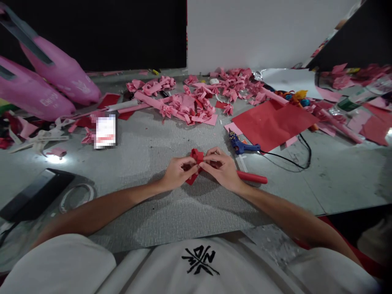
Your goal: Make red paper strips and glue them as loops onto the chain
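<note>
A small folded red paper piece (196, 155) is pinched between my two hands above the middle of the grey table. My left hand (179, 171) grips its left side with thumb and fingers. From the right, my right hand (223, 169) holds it near the top, with the thumb tip close to the left thumb. A red flap of the paper hangs below the fingers. Just right of my right hand lies a red paper roll (255, 177), partly hidden by the hand. Beyond it rests a blue glue gun (243, 145).
Pink paper flowers and strips (183, 106) are heaped along the back. Red sheets (274, 122) lie at the back right, near a plastic bottle (361, 98). Pink bags (52, 81) stand at the back left, and a black box (36, 194) sits at the left.
</note>
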Motion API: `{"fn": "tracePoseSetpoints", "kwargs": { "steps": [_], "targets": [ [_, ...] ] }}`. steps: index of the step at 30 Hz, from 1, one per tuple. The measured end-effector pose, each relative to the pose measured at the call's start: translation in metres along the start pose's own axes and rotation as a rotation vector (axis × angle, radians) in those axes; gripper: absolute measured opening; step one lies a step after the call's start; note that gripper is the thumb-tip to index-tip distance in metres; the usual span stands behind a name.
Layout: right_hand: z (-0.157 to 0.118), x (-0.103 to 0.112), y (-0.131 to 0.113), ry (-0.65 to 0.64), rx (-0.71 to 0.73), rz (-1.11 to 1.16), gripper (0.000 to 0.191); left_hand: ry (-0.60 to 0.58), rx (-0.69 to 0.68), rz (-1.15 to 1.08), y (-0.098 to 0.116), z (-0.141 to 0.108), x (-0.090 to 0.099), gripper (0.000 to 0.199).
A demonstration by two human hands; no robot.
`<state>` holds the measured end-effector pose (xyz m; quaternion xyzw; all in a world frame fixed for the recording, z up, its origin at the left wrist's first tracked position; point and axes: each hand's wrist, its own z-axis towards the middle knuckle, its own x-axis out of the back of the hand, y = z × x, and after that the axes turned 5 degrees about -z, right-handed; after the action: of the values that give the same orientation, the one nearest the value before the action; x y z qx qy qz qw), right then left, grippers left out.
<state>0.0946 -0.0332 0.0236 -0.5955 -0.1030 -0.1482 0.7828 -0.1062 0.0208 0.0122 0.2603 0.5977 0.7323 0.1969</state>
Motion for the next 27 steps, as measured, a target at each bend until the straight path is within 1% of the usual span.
{"fn": "tracePoseSetpoints", "kwargs": {
  "steps": [2, 4, 7, 9, 10, 13, 16, 20, 23, 25, 27],
  "targets": [
    [0.000, 0.000, -0.001, -0.015, -0.009, -0.030, 0.015, -0.017, -0.006, 0.022, 0.000, 0.000, 0.000, 0.034],
    [0.000, -0.001, -0.002, -0.022, -0.036, -0.009, 0.019, -0.013, -0.023, 0.063, -0.001, -0.001, -0.001, 0.034],
    [-0.002, -0.005, -0.008, -0.012, -0.176, 0.125, 0.026, 0.052, -0.047, 0.138, -0.003, -0.006, -0.006, 0.032],
    [-0.003, -0.008, -0.013, -0.029, -0.270, 0.217, 0.031, 0.110, -0.066, 0.182, -0.005, -0.010, -0.009, 0.036],
    [-0.004, -0.009, -0.015, -0.039, -0.292, 0.239, 0.032, 0.138, -0.082, 0.199, -0.006, -0.011, -0.011, 0.036],
    [-0.007, -0.011, -0.019, -0.054, -0.298, 0.245, 0.035, 0.206, -0.152, 0.250, -0.006, -0.013, -0.011, 0.030],
    [-0.007, -0.011, -0.017, -0.048, -0.333, 0.264, 0.035, 0.235, -0.218, 0.332, -0.005, -0.012, -0.009, 0.023],
    [-0.005, -0.010, -0.011, -0.036, -0.345, 0.277, 0.035, 0.261, -0.266, 0.399, -0.009, -0.011, -0.007, 0.031],
    [-0.005, -0.009, -0.011, -0.055, -0.333, 0.268, 0.035, 0.263, -0.299, 0.440, -0.016, -0.010, -0.006, 0.028],
    [-0.005, -0.009, -0.012, -0.073, -0.328, 0.252, 0.036, 0.242, -0.337, 0.457, -0.019, -0.010, -0.005, 0.024],
    [-0.006, -0.009, -0.012, -0.079, -0.322, 0.238, 0.037, 0.214, -0.357, 0.475, -0.021, -0.010, -0.003, 0.024]
  ]
}}
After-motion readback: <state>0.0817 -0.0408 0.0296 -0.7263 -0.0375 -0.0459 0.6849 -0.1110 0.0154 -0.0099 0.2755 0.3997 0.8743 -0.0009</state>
